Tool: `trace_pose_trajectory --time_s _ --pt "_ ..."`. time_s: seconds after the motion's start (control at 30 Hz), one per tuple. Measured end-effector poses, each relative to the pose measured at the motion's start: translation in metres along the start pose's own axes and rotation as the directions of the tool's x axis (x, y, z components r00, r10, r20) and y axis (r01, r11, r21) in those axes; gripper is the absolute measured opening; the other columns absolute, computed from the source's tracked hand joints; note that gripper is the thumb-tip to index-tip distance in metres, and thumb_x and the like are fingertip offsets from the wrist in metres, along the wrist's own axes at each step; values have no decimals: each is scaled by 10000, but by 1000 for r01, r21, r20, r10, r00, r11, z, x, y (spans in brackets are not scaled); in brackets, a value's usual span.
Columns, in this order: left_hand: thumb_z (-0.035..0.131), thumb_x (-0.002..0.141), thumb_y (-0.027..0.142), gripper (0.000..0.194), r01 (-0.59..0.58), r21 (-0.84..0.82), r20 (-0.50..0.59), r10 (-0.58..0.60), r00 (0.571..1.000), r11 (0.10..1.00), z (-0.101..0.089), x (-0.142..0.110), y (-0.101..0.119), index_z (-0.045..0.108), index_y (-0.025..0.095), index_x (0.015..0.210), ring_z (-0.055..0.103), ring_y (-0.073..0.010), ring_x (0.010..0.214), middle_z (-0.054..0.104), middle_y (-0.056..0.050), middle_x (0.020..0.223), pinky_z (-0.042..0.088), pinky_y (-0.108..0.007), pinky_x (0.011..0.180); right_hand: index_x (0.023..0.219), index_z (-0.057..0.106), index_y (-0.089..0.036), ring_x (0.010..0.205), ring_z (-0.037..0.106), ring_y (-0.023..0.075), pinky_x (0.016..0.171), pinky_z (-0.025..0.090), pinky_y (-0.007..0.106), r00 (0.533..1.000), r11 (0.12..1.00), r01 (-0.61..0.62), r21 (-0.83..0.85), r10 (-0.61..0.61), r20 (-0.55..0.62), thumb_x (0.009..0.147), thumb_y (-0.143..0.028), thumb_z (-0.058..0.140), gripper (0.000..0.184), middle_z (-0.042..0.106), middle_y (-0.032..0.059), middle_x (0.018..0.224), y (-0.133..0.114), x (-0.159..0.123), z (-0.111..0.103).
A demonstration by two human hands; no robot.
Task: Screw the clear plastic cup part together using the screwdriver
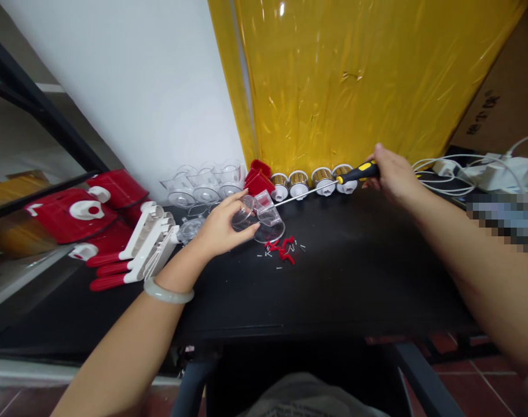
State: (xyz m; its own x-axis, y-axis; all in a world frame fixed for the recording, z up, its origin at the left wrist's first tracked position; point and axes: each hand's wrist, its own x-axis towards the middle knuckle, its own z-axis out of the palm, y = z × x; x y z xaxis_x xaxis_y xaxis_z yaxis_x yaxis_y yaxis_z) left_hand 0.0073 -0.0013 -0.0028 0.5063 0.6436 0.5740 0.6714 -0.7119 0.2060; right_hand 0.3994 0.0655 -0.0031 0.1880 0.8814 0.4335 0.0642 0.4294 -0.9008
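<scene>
Two hands busy on black tabletop (355,278): left hand (218,229) curled around clear plastic housing (264,217), fingers partly hiding it. Right hand (392,174) closed on screwdriver (333,182), grip mostly covered, tip lost inside housing.

Place: a small assembly workshop, a bench set against a wall.
Bench: a black worktable (355,278) carrying many copies of the same parts.
Parts in batches: a row of clear plastic cups (205,182), a row of metal drums (310,180), a stack of red housings (73,217), a stack of white and red handles (138,246).
Small hardware: loose screws (285,258) and red clips (281,249) scattered on the tabletop.
Tool: a screwdriver (333,184) with a black and yellow grip.
Surroundings: a yellow plastic sheet (368,75) hung behind the bench, a cardboard box (502,98), a power strip (502,171) with white cables, a dark metal rack (33,101) on one side.
</scene>
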Motion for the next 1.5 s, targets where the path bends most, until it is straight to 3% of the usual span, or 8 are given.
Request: trace_pose_trajectory --time_s 0.2,0.43,0.77,0.87,1.0,1.23,1.37,1.5 --pt "664 850 479 317 73 74 34 -76 997 995 -1 -1 3 639 212 1018 543 -341 1338 508 -153 1509 453 -517 1106 784 522 -236 496 501 116 482 433 269 999 963 -47 264 53 -13 709 -280 680 180 518 -41 669 -9 -4 5" --pt "599 889 526 424 133 182 54 -145 988 974 0 -3 1 623 189 1145 535 -371 1345 493 -183 1515 482 -544 1063 717 473 -245 389 403 111 402 395 254 996 988 -88 131 85 24 783 -630 639 424 424 -65 501 4 -5 7" --pt "507 944 625 494 234 368 67 -277 959 900 1 -3 16 582 205 1192 669 -367 1158 456 -150 1554 575 -492 908 804 509 -236 459 516 125 446 474 276 954 879 -287 381 296 35 681 -313 646 199 556 -43 634 -7 -2 26" --pt "521 943 610 474 225 363 46 -259 965 904 1 -4 12 588 207 1183 680 -364 1139 471 -151 1542 578 -493 903 749 494 -228 455 484 120 421 430 259 957 905 -239 351 282 -76 760 -521 630 323 520 -27 608 2 -7 29" --pt "526 946 584 444 191 344 41 -218 975 919 1 -5 7 594 200 1159 667 -368 1170 478 -155 1538 568 -502 932 697 493 -228 492 431 105 428 403 230 977 986 -28 166 62 -205 677 -586 743 437 434 -49 584 19 -12 28" --pt "557 918 586 409 173 301 23 -188 982 938 -1 -4 -2 611 216 1085 652 -351 1205 532 -143 1495 558 -479 959 764 533 -237 667 581 164 557 518 305 986 853 -89 514 150 -79 650 -496 674 316 576 -5 742 19 -18 31" --pt "568 916 570 375 140 261 36 -154 987 955 -3 -4 -5 605 220 1045 636 -330 1231 541 -131 1486 534 -472 1005 712 544 -224 536 532 156 473 437 274 989 961 -70 267 102 -109 750 -732 538 510 539 3 605 22 -17 27" --pt "565 919 568 381 127 245 44 -142 989 961 -4 -4 -6 598 222 1074 614 -324 1260 535 -126 1491 516 -473 1033 658 518 -219 431 408 107 416 325 231 989 998 -55 -5 54 -137 696 -634 703 456 443 -43 485 24 -15 25"
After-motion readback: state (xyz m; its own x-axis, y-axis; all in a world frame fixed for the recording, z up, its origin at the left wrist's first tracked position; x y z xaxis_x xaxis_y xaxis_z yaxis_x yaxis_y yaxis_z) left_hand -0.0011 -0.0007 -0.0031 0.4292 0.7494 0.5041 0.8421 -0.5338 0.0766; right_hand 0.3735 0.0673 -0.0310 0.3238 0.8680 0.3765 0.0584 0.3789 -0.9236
